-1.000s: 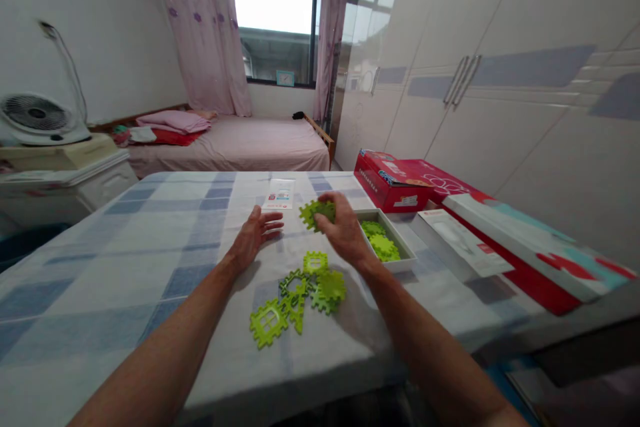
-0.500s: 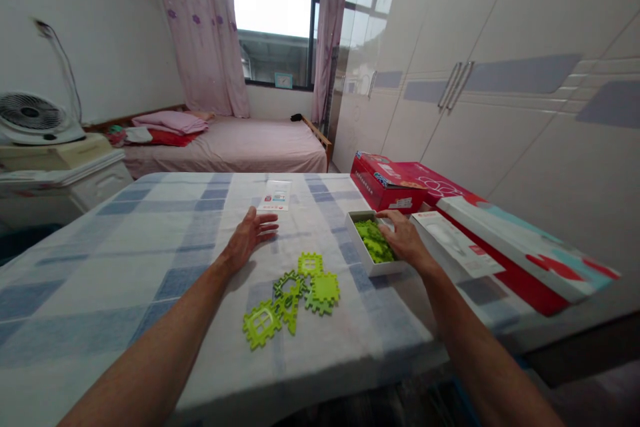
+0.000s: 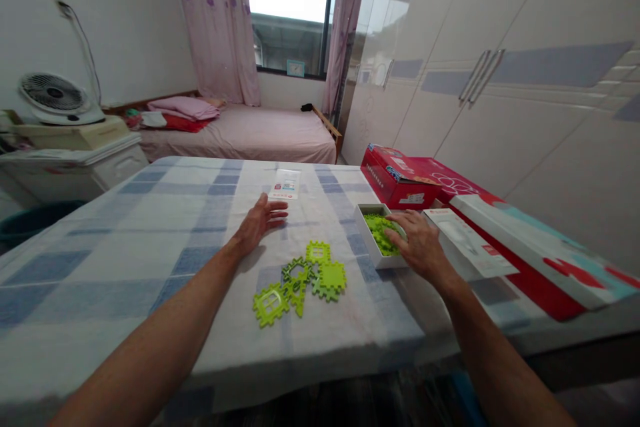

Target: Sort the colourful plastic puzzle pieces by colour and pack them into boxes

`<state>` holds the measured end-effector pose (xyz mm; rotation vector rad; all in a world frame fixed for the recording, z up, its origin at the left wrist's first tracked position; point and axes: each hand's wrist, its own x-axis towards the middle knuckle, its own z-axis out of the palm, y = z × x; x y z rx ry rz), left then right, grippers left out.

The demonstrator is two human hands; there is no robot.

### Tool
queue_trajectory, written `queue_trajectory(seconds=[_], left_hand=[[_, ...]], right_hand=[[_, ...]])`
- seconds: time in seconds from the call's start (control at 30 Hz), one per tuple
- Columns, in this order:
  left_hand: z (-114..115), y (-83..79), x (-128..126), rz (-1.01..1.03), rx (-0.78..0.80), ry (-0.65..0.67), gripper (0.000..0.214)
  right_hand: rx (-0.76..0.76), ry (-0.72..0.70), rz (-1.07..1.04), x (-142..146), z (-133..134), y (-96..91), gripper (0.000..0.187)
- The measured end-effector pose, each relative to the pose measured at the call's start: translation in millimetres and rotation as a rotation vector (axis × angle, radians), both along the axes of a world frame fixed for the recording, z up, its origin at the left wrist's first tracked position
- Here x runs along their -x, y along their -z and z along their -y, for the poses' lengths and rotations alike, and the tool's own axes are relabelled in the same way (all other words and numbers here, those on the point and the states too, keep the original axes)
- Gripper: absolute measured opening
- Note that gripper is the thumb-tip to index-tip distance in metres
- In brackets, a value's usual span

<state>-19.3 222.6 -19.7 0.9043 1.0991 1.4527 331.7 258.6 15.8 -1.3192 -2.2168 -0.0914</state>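
Observation:
My left hand point(image 3: 259, 221) is held over the tablecloth with its fingers apart and nothing in them. In front of it lie several green interlocking plastic pieces with toothed edges: a window piece point(image 3: 271, 304), a smaller window piece point(image 3: 318, 251), a solid square point(image 3: 332, 276) and a triangular frame point(image 3: 297, 296). On the right, my right hand point(image 3: 420, 240) reaches over the rim of a small white box point(image 3: 369, 240). Its thumb and fingers close on a green plastic piece point(image 3: 399, 229) at the box's right side. More green pieces point(image 3: 379, 230) fill the box; the hand partly hides them.
A white printed card point(image 3: 285, 185) lies beyond my left hand. Behind the white box stands a red carton point(image 3: 400, 180). A white box lid point(image 3: 465, 240) and a long red and white package point(image 3: 540, 253) lie to the right. The checked tablecloth point(image 3: 200, 240) covers the table.
The view has shifted slightly. My right thumb and fingers have moved deeper into the white box and closed around a green piece. My left hand stays much the same.

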Motion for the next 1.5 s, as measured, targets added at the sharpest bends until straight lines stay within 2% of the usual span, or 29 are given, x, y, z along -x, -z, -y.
queue_trajectory(seconds=[0.13,0.33,0.5,0.63,0.83,0.9,0.97,1.03,1.1,1.23,1.43,1.5], left_hand=[[0,0.3,0,0.0,-0.002,0.0,0.063],[-1,2.2,0,0.003,-0.019,-0.008,0.064],[-1,4.2,2,-0.005,-0.023,0.001,0.065],[-2,5.1,2,0.003,-0.029,0.011,0.067],[-4,5.1,3,-0.001,-0.022,0.007,0.069],[-4,5.1,3,-0.002,-0.018,0.012,0.07],[-4,4.9,3,-0.001,-0.022,0.012,0.07],[-4,4.6,3,-0.001,-0.025,0.009,0.07],[-3,4.2,2,-0.002,-0.026,0.004,0.07],[-3,4.1,2,-0.012,-0.02,0.003,0.068],[-4,5.5,2,-0.013,-0.035,0.009,0.069],[-4,5.9,2,-0.013,-0.032,0.003,0.07]], right_hand=[[0.1,0.006,0.095,-7,7,11.0,0.024],[0.104,-0.082,0.046,-21,22,10.9,0.027],[0.016,-0.016,0.05,-16,15,17.1,0.029],[0.055,-0.027,0.114,-8,4,22.8,0.034],[0.053,-0.035,0.122,5,-2,14.3,0.03],[0.01,-0.053,0.07,15,7,7.3,0.029],[0.037,-0.152,0.006,29,25,0.7,0.029],[0.166,-0.289,0.003,46,46,-3.0,0.03],[0.297,-0.353,0.086,63,66,-2.0,0.034],[0.36,-0.266,0.267,84,83,9.3,0.042],[0.386,-0.268,0.198,83,86,20.8,0.029],[0.369,-0.278,0.165,82,91,22.0,0.034]])
